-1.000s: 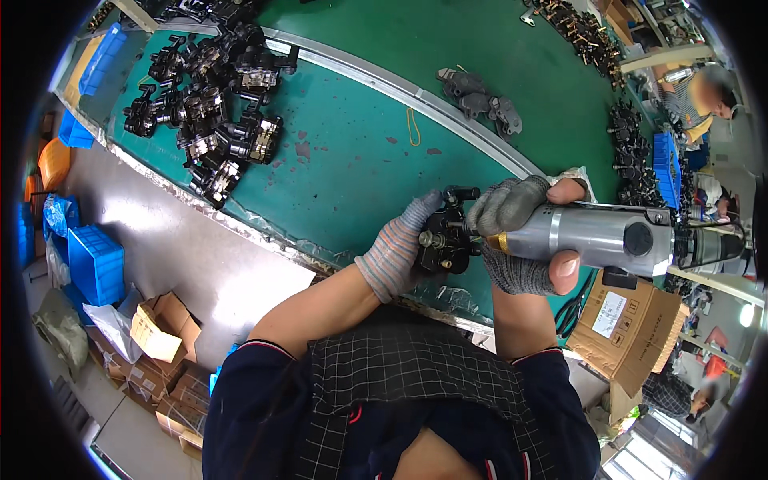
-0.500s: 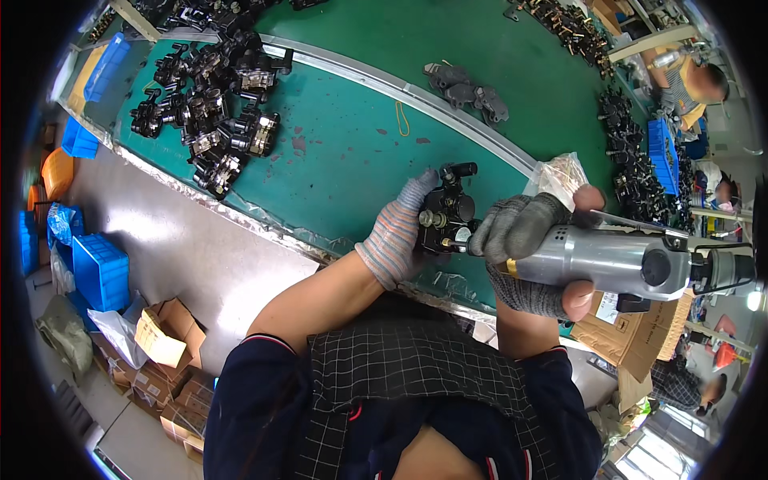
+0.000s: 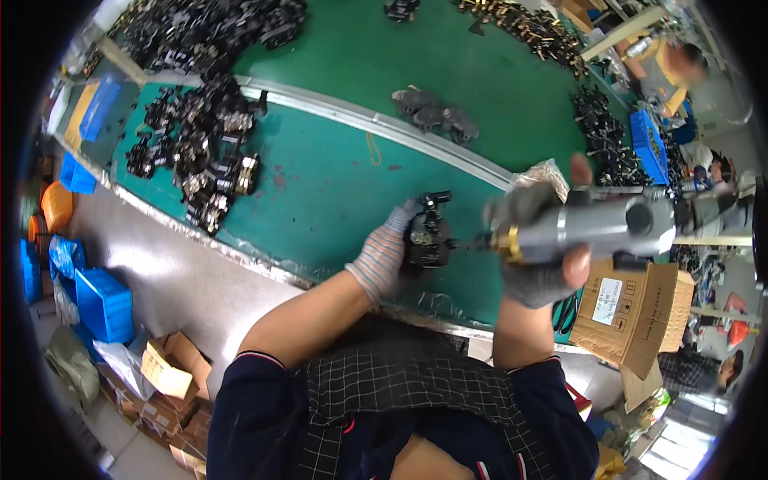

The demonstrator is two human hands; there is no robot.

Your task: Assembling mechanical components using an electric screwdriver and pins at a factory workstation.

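Raised off the green table (image 3: 336, 184), left hand (image 3: 382, 258) grips black part (image 3: 428, 236); right hand (image 3: 536, 248) clamps grey driver (image 3: 600, 228).

Green worktop (image 3: 336, 184) with a metal rail (image 3: 376, 124) running 10 to 3 o'clock. Heap of black metal parts (image 3: 200, 160) at 10 o'clock, grey gloves (image 3: 432, 116) at 12, more dark parts (image 3: 528, 28) at 1, crumpled clear bag (image 3: 540, 172) at 3.

Bright, even overhead light; fisheye bends edges, black corners; slight motion blur.
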